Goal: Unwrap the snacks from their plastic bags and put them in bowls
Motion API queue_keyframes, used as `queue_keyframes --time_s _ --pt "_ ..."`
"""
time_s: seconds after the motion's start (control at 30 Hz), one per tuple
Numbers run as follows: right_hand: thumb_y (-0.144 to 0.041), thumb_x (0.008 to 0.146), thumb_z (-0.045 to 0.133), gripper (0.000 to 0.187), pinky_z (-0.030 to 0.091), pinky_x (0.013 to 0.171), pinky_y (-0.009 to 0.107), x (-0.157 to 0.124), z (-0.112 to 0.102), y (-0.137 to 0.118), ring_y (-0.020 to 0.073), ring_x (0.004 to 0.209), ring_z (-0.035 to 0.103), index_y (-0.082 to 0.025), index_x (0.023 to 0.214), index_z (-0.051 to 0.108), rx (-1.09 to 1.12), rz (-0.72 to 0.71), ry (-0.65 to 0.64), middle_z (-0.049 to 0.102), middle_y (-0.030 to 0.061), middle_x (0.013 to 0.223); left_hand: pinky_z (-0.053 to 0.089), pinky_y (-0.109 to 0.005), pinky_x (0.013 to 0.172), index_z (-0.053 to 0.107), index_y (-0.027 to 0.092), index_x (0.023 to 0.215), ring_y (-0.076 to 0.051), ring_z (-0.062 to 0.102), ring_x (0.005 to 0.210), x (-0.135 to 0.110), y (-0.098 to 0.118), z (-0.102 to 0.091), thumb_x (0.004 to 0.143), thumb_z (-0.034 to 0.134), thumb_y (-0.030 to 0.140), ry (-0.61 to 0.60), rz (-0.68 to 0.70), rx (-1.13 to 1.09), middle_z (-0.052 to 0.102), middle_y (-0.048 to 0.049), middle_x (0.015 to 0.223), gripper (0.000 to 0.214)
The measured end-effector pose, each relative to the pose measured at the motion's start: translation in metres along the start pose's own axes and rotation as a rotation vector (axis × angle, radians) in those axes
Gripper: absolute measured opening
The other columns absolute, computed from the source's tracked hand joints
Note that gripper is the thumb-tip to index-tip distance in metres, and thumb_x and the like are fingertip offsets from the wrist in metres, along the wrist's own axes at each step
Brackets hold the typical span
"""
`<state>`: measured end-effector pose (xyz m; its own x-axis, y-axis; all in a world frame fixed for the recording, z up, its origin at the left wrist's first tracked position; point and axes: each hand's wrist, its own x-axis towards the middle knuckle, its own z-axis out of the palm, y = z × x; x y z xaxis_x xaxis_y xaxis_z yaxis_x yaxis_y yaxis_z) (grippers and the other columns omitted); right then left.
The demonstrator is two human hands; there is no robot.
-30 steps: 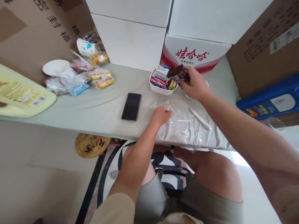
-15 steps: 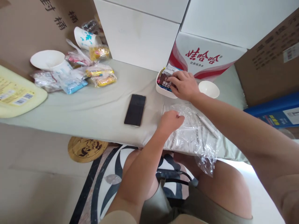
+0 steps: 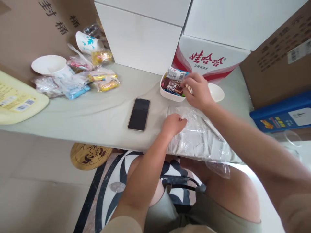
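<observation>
A white oval container point(image 3: 170, 96) near the back boxes holds wrapped snacks, among them a brown cocoa packet point(image 3: 173, 86) and a silvery-white packet point(image 3: 177, 73). Over its right end is my right hand point(image 3: 198, 91), fingers bent and a little apart, with nothing visibly held. My left hand point(image 3: 175, 124) is closed at the left part of a clear plastic bag point(image 3: 194, 139), which lies flat and hangs over the table's front edge. Just right of the container stands a white bowl point(image 3: 217, 93), partly behind my right hand. A thin white stick-like item point(image 3: 213, 129) lies on the bag beneath my right forearm.
A black phone point(image 3: 139, 114) lies left of my left hand. Wrapped snacks point(image 3: 104, 84), a paper bowl point(image 3: 48, 64) and a tipped paper cup point(image 3: 87, 42) stand at the back left, by a yellow bottle point(image 3: 19, 100). White boxes point(image 3: 141, 35) and a blue package point(image 3: 279, 118) border the table.
My right hand has drawn back to the right from over the packets, uncovering more of them. The bag's hanging end sits higher. My left hand stays closed in nearly the same place.
</observation>
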<state>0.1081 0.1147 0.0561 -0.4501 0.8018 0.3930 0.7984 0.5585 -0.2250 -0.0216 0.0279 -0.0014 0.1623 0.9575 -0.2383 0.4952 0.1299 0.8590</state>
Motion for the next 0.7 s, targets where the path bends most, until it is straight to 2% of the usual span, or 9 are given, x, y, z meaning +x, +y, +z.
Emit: queue_keyframes --time_s 0.1,0.17,0.23,0.3,0.4,0.5,0.57,0.63,0.7 --pt "-0.032 0.097 0.042 0.024 0.050 0.097 0.050 -0.090 -0.027 -0.017 0.0296 0.110 0.062 -0.026 0.106 0.064 0.149 0.042 0.059 0.065 0.0111 0.110 0.032 -0.031 0.056 0.049 0.022 0.048 -0.018 0.052 0.055 -0.001 -0.004 -0.003 0.081 0.054 0.029 -0.001 0.016 -0.025 0.053 -0.0035 0.048 0.034" --pt "-0.038 0.097 0.049 0.024 0.053 0.094 0.048 -0.152 -0.039 -0.018 0.0295 0.107 0.065 -0.027 0.114 0.062 0.238 0.055 -0.046 0.067 0.0113 0.110 0.036 -0.030 0.057 0.052 0.021 0.050 -0.018 0.056 0.055 0.000 -0.007 -0.003 0.081 0.055 0.029 -0.014 0.020 -0.053 0.056 -0.0034 0.049 0.032" --pt "-0.049 0.092 0.057 0.043 0.053 0.098 0.049 -0.201 -0.042 -0.015 0.0328 0.117 0.064 -0.027 0.128 0.058 0.282 0.070 -0.185 0.066 0.0136 0.124 0.039 -0.029 0.057 0.056 0.020 0.054 -0.017 0.058 0.053 0.002 -0.010 -0.002 0.081 0.054 0.028 -0.022 0.000 -0.103 0.058 -0.0030 0.050 0.029" --pt "-0.055 0.084 0.066 0.065 0.048 0.107 0.055 -0.232 -0.038 -0.010 0.0376 0.132 0.055 -0.026 0.140 0.052 0.256 0.097 -0.288 0.059 0.0161 0.140 0.040 -0.028 0.057 0.057 0.019 0.056 -0.016 0.058 0.052 0.006 -0.010 0.001 0.081 0.054 0.026 -0.018 -0.042 -0.186 0.060 -0.0026 0.052 0.027" --pt "-0.046 0.078 0.073 0.074 0.036 0.115 0.065 -0.249 -0.026 -0.002 0.0421 0.146 0.039 -0.027 0.146 0.050 0.160 0.139 -0.351 0.046 0.0157 0.156 0.038 -0.025 0.053 0.056 0.017 0.058 -0.012 0.059 0.050 0.011 -0.006 0.003 0.079 0.057 0.023 0.014 -0.137 -0.353 0.063 -0.0025 0.061 0.021" --pt "-0.028 0.079 0.068 0.061 0.034 0.116 0.066 -0.249 -0.020 0.006 0.0415 0.150 0.034 -0.028 0.139 0.058 0.122 0.137 -0.353 0.041 0.0128 0.161 0.024 -0.022 0.043 0.056 0.017 0.067 -0.011 0.060 0.049 0.011 0.001 -0.001 0.077 0.058 0.021 0.059 -0.252 -0.486 0.064 -0.0021 0.066 0.011" --pt "-0.021 0.081 0.062 0.045 0.037 0.114 0.063 -0.249 -0.019 0.013 0.0397 0.147 0.040 -0.025 0.126 0.067 0.140 0.123 -0.320 0.045 0.0129 0.158 0.018 -0.021 0.041 0.055 0.018 0.073 -0.011 0.061 0.049 0.007 0.004 -0.004 0.077 0.058 0.022 0.087 -0.288 -0.519 0.064 -0.0015 0.065 0.007" --pt "-0.019 0.084 0.057 0.028 0.043 0.110 0.059 -0.249 -0.021 0.019 0.0373 0.140 0.050 -0.022 0.106 0.074 0.187 0.116 -0.269 0.053 0.0144 0.151 0.023 -0.018 0.041 0.053 0.018 0.076 -0.011 0.064 0.052 0.002 0.004 -0.008 0.077 0.059 0.023 0.114 -0.289 -0.497 0.065 -0.0015 0.067 0.007" --pt "-0.021 0.087 0.053 0.021 0.049 0.104 0.055 -0.250 -0.025 0.024 0.0343 0.129 0.060 -0.021 0.092 0.073 0.255 0.122 -0.211 0.058 0.0158 0.145 0.032 -0.017 0.044 0.050 0.020 0.077 -0.011 0.065 0.054 -0.002 0.001 -0.012 0.075 0.061 0.023 0.151 -0.281 -0.436 0.067 -0.0014 0.070 0.011"
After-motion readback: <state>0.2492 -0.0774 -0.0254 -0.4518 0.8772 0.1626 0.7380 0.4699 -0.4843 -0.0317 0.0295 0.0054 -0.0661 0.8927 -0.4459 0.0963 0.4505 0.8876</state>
